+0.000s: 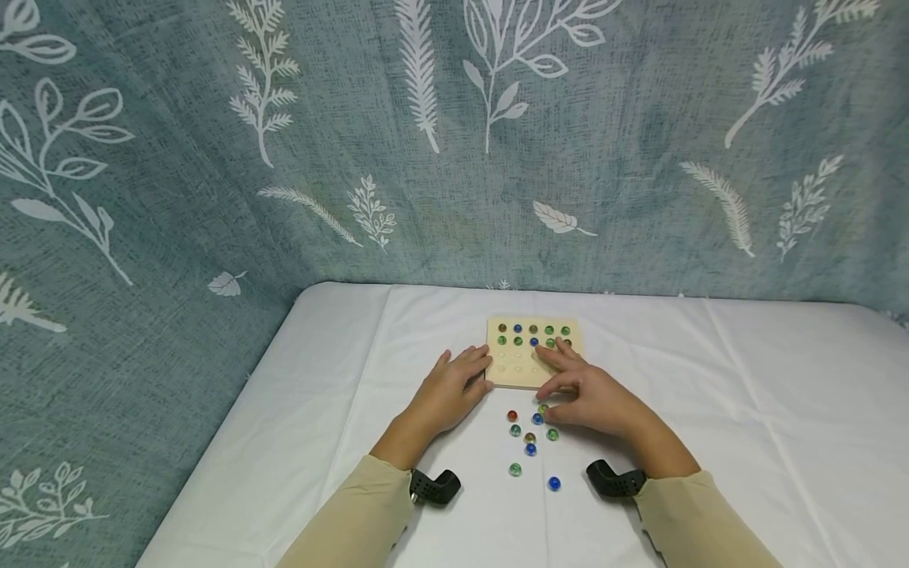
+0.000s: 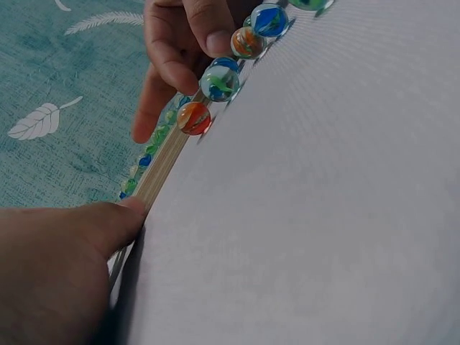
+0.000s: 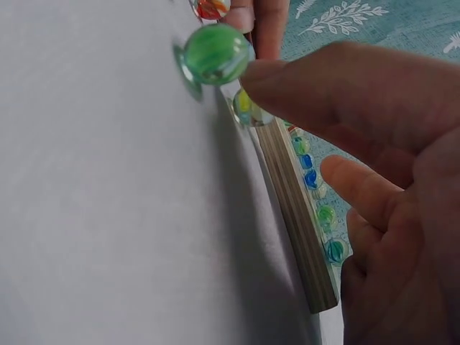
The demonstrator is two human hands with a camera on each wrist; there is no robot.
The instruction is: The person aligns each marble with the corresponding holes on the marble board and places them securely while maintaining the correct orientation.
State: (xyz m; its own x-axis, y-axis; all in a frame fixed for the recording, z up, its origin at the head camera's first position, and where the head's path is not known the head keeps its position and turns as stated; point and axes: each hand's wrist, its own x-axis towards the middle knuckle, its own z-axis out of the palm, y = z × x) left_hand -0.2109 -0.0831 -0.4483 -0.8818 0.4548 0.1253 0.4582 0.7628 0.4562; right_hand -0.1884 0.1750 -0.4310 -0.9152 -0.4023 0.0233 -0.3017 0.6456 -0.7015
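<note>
A pale wooden board (image 1: 513,379) with rows of round hollows lies on the white cloth; marbles (image 1: 533,329) fill the two far rows. My left hand (image 1: 449,392) rests along the board's left side, fingers extended, thumb at its near corner. My right hand (image 1: 595,394) is over the board's near right part. Its thumb and index finger stand on either side of a yellow-green marble (image 3: 250,109) lying just before the board; whether they touch it, I cannot tell. A green marble (image 3: 215,54) is close to that thumb. The right hand hides some hollows.
Several loose glass marbles lie between my forearms, among them a red-orange one (image 1: 512,416) and a dark blue one (image 1: 555,483) nearest me. Black wrist cameras (image 1: 436,487) sit on both wrists. A leaf-patterned curtain (image 1: 454,197) hangs behind the white cloth (image 1: 710,442).
</note>
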